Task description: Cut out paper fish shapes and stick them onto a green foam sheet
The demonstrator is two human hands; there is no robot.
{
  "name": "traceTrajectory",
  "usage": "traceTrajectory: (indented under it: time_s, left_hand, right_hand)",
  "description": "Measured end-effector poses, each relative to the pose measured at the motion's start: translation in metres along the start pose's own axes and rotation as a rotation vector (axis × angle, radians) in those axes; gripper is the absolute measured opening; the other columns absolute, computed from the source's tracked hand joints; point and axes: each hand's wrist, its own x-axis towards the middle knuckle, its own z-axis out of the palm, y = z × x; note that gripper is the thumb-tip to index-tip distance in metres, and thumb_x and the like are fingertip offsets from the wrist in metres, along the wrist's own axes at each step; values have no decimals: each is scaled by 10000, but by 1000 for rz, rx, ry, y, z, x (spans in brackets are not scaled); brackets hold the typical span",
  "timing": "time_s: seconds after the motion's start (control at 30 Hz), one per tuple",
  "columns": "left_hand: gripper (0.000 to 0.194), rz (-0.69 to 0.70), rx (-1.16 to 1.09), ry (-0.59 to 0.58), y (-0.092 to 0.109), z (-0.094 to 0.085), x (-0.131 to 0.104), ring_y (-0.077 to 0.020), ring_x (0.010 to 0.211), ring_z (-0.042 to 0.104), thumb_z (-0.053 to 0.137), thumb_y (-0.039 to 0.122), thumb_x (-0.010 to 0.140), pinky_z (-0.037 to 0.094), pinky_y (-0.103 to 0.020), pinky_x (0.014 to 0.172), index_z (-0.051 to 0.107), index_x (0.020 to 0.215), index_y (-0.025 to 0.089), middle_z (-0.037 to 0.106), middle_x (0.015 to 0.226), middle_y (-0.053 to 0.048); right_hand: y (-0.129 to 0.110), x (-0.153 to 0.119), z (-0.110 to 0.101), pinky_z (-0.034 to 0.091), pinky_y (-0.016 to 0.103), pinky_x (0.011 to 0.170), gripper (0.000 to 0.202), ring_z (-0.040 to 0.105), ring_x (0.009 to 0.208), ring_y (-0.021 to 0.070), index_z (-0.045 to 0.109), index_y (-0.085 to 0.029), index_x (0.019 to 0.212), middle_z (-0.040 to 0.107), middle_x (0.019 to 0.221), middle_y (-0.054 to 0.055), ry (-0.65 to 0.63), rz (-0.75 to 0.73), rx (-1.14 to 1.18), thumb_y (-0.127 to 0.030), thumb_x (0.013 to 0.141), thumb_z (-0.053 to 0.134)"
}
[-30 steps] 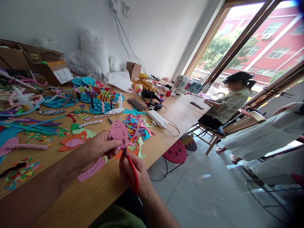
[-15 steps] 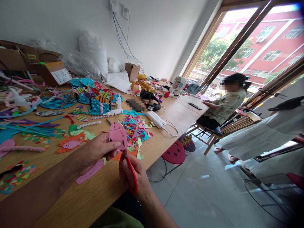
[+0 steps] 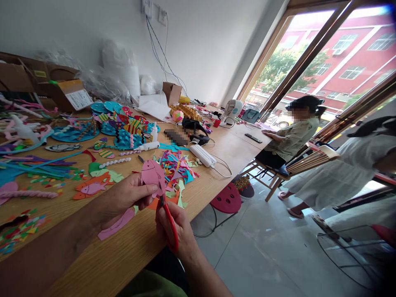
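1. Because the left hand (image 3: 136, 190) pinches it, the pink fish (image 3: 151, 170) stands tilted above the table (image 3: 139, 240), to the near left of the scrap pile (image 3: 178, 166), its drawn lines showing.

2. Probably thin paper or card, it should be nearly weightless, dry rather than slippery, and stiff enough to stand from a pinch, yet easily creased or torn at narrow parts. The broad body seems the best hold, clear of the blades; the left thumb lies there.

3. Nearer than the scrap pile, the right hand (image 3: 183, 226) is closed round the scissors (image 3: 173, 227), blades up against the fish's lower edge. Whether the blades are parted cannot be told. Both hands are close together; whether they touch is unclear.

4. Orange paper (image 3: 172, 199) lies just before the scrap pile; a pink sheet (image 3: 116, 225) lies nearer and further left.

5. Left of the scrap pile is an orange fish (image 3: 80, 193); just right, a power strip (image 3: 201, 155).

6. Well beyond it, to the right, a person (image 3: 298, 132) sits.
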Motion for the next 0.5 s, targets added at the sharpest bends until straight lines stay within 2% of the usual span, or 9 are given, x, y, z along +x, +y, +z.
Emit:
traceTrajectory:
  time_s: [0.1,0.3,0.5]
  left_hand:
    - [288,-2,18,-7,0,-2,1,-95,455,434,668,416,617,343,-229,462,559,515,170,547,470,20]
    - [284,22,12,60,1,-1,3,-95,453,435,664,416,598,341,-230,478,563,501,169,526,445,31]
    - [301,73,45,44,-4,1,3,-94,457,432,631,402,650,344,-230,488,541,476,174,515,442,33]
  right_hand:
    - [0,0,0,232,179,348,541,313,368,46,435,-192,588,382,443,-75,14,14,11,-691,668,628]
    - [-5,-1,2,228,189,357,508,322,370,53,444,-192,592,394,433,-68,7,29,-10,-655,692,628]
    - [-7,0,2,257,191,375,524,355,397,60,457,-186,632,420,461,-60,-26,-8,-20,-686,697,601]
